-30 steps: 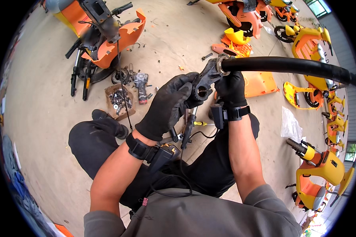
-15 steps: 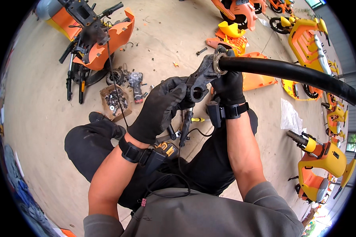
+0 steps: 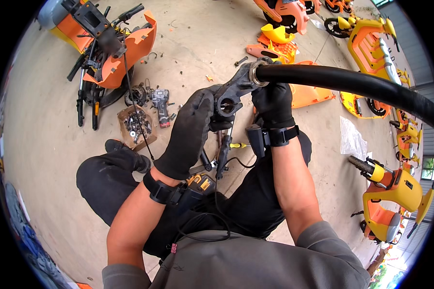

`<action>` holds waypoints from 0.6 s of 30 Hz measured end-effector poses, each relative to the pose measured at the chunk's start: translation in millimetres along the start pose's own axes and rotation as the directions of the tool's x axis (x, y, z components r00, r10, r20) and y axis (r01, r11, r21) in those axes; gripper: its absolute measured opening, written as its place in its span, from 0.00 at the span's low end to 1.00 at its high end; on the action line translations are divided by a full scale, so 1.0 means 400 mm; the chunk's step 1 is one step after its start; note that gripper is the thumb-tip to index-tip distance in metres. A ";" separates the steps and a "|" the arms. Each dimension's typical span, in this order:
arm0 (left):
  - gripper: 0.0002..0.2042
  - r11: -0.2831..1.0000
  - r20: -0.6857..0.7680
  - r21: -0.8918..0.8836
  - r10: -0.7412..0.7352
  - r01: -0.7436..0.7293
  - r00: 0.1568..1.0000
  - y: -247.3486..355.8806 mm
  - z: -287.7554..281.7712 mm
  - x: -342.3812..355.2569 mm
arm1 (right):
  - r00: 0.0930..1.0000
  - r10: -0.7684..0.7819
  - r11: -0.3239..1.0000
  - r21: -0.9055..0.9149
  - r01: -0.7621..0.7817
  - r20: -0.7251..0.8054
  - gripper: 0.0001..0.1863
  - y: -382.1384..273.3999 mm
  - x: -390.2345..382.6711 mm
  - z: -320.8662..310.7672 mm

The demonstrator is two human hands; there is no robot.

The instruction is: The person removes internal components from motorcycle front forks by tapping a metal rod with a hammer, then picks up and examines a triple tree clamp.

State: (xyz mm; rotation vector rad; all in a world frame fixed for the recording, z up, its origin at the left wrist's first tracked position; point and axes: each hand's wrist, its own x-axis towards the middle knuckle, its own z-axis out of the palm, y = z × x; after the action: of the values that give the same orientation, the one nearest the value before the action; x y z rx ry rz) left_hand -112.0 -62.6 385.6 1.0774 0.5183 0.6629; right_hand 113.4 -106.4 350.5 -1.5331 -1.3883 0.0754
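Nearest, the battery tool (image 3: 201, 183) with a yellow-and-black pack sits in the gap between the person's trousered legs, its lower side hidden. Just beyond, the gloved left hand (image 3: 190, 130) pinches the ring end of a dark metal fork clamp (image 3: 233, 91), fingers closed on its left edge; the open bore faces up toward the camera. The gloved right hand (image 3: 274, 106) is wrapped around the clamp's other end, by the bright metal collar (image 3: 259, 73), its grip partly hidden beneath the black tube (image 3: 332, 84). The clamp is held up between the hands, above the floor; the tube runs from the collar to the picture's right rim, taking up the room on that side.

Below the hands, dark rod-shaped parts (image 3: 223, 156) and a yellow-handled screwdriver (image 3: 238, 145) crowd the space between the knees. Left of the hands, a cardboard box (image 3: 136, 127) of small hardware stands near the left foot, with a grey cordless driver (image 3: 160, 103) just beside it. A broad stretch of concrete floor (image 3: 43, 149) opens left of the left knee.

Farther out, a partly stripped scooter (image 3: 120, 62) blocks the upper left; orange body panels (image 3: 313, 94) lie past the tube, and yellow-and-orange scooters (image 3: 390, 202) line the right edge before a corrugated wall (image 3: 414, 58).
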 end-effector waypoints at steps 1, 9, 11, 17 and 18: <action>0.21 1.000 -0.003 -0.003 0.008 -0.008 1.000 -0.002 -0.002 0.000 | 1.000 0.017 1.000 -0.005 -0.017 -0.007 0.18 -0.009 -0.004 0.001; 0.22 0.986 -0.030 0.162 0.046 -0.041 0.999 -0.005 -0.009 0.024 | 0.986 0.047 0.996 0.077 -0.035 -0.162 0.18 0.051 -0.009 0.038; 0.26 0.936 -0.039 0.326 0.156 -0.135 0.987 -0.006 0.000 0.023 | 0.985 0.005 1.000 0.025 -0.001 -0.171 0.17 0.034 -0.010 0.034; 0.34 0.596 0.090 0.708 0.454 -0.378 0.886 -0.009 0.012 0.023 | 0.992 0.092 0.994 -0.043 -0.096 -0.091 0.15 -0.006 -0.013 0.019; 0.34 0.570 0.100 0.726 0.466 -0.384 0.879 -0.006 0.006 0.027 | 0.993 0.077 0.992 -0.096 -0.085 -0.084 0.15 -0.038 -0.010 0.014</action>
State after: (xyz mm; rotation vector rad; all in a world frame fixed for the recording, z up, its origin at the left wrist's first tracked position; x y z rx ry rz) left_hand -102.3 -57.3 383.7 1.9952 0.6407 0.9798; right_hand 98.0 -108.9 355.8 -1.6577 -1.2826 -0.0057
